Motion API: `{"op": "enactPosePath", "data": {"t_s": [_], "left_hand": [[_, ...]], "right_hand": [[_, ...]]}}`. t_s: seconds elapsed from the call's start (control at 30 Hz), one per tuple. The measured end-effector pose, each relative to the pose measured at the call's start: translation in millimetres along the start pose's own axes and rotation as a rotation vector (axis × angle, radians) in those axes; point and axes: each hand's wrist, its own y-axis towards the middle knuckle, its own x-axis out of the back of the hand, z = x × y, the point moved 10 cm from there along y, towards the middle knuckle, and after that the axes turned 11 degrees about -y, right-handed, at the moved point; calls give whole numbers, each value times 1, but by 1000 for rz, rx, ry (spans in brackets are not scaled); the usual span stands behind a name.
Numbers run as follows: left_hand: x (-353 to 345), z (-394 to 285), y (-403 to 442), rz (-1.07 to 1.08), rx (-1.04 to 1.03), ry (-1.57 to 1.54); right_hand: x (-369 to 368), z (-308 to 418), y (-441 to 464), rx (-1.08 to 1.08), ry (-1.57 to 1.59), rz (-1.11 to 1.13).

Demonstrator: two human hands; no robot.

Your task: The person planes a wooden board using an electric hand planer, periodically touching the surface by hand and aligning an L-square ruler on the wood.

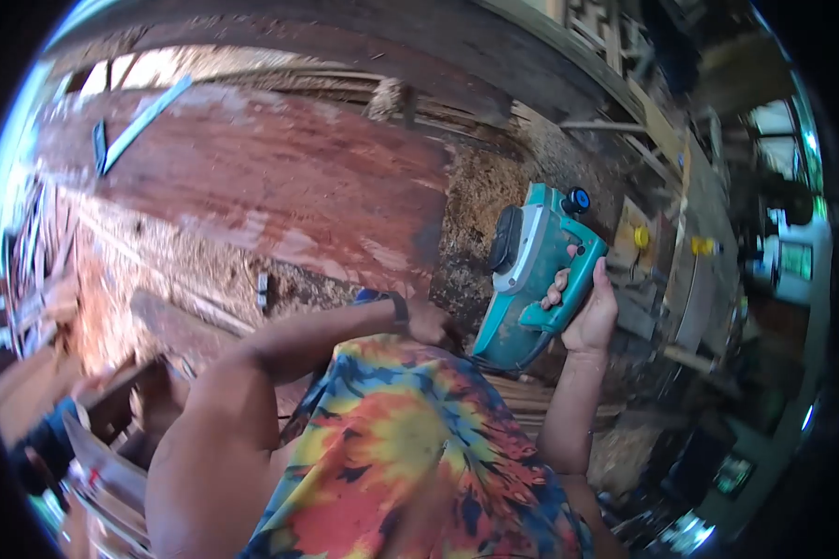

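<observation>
My right hand (592, 317) is wrapped round the rear handle of a teal electric planer (522, 321). The planer is held up at the right of the red-brown wooden plank (270, 177), tipped with its nose away from me. A round dark blue knob (578, 199) sticks out near its front. My left hand (429, 323), with a dark band on its wrist, is low by my waist, close to the plank's near right end and to the planer's rear. Its fingers are blurred and partly hidden, so their hold does not show.
Light blue strips (147, 121) lie on the plank's far left. A long dark beam (364, 47) runs behind it. Wood shavings (480, 200) cover the ground. A small metal-looking piece (263, 291) sits in sawdust. Yellow items (706, 246) stand on boards at the right.
</observation>
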Motion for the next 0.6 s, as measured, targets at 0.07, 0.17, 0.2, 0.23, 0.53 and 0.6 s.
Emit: {"op": "enactPosePath", "data": {"t_s": [0.07, 0.17, 0.2, 0.23, 0.53, 0.6], "left_hand": [[13, 14, 2, -145, -42, 57], [25, -19, -35, -440, 135, -41], [26, -15, -44, -559, 152, -72], [24, -10, -51, -627, 193, -46], [-99, 133, -114, -1244, 967, 30], [-136, 169, -109, -1372, 1062, -62]], "right_hand": [[-13, 2, 23, -35, -97, 113], [-34, -8, 53, -42, -351, 355], [-41, -10, 61, -19, -447, 443], [-48, -13, 63, 12, -573, 504], [-56, -64, 41, -13, -997, 1138], [-48, -80, 29, -47, -1019, 1212]]}}
